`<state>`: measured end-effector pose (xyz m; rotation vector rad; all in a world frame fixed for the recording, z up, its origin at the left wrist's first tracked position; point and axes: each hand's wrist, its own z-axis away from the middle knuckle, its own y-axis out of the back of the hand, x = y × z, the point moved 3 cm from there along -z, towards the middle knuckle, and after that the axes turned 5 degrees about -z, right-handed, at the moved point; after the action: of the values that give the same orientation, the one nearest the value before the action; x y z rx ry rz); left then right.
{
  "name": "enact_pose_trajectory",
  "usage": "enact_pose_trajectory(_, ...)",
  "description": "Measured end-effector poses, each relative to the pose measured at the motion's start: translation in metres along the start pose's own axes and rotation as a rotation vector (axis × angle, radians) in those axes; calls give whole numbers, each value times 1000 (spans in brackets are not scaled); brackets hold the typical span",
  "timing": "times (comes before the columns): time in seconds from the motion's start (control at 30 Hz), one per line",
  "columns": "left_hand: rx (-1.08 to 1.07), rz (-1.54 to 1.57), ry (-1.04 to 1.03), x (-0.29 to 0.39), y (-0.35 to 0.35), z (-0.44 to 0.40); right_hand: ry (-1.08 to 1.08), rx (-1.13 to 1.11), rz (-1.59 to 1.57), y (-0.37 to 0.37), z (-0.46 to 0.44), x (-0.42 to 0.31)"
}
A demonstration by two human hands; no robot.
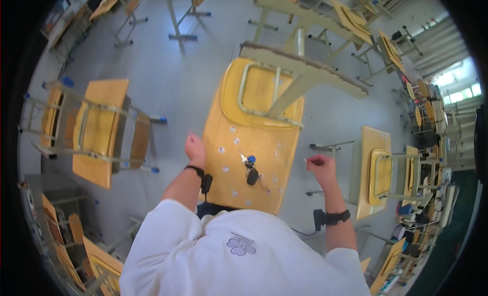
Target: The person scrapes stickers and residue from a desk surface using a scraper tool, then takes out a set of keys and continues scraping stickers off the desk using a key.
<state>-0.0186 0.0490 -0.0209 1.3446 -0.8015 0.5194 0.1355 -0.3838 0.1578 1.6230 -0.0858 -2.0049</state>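
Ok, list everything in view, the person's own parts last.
Near desk: one, yellow, centre
Upturned chair: one, yellow, desk's far end
Key bunch: one, silver, blue, black, desk's near half
Round spots: several, whitish, same desk
Small bit: one, pale, right fingertips
Other desks and chairs: many, yellow, around
Floor: one, grey, below
Curtains and windows: count unclear, pale, upper right
Shirt: one, white, bottom
Wristbands: two, black, one per wrist
Left hand: one, bare, desk's left edge
Right hand: one, bare, right of desk

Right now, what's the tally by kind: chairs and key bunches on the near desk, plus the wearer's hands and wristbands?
Chairs on the desk: 1, upturned
Key bunches: 1
Hands: 2, left and right
Wristbands: 2, left and right
Total: 6
The small pale spots are too faint to count.
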Motion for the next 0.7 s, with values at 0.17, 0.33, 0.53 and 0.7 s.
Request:
enact_pose_trajectory(0.17, -219, 245, -85, 25, 52, -20, 193, 58, 420, 22, 38, -65)
enact_pose_trajectory(0.33, -1003, 496, 309, 142, 146, 17, 423, 90, 512, 17, 75, -150)
enact_pose_trajectory(0.53, -1580, 656, 411, 199, 164, 82, 860, -296, 525, -43, 101, -222)
enact_pose_trajectory(0.7, -1655, 643, 449, 220, 151, 139, 1090, -301, 511, -113, 93, -209)
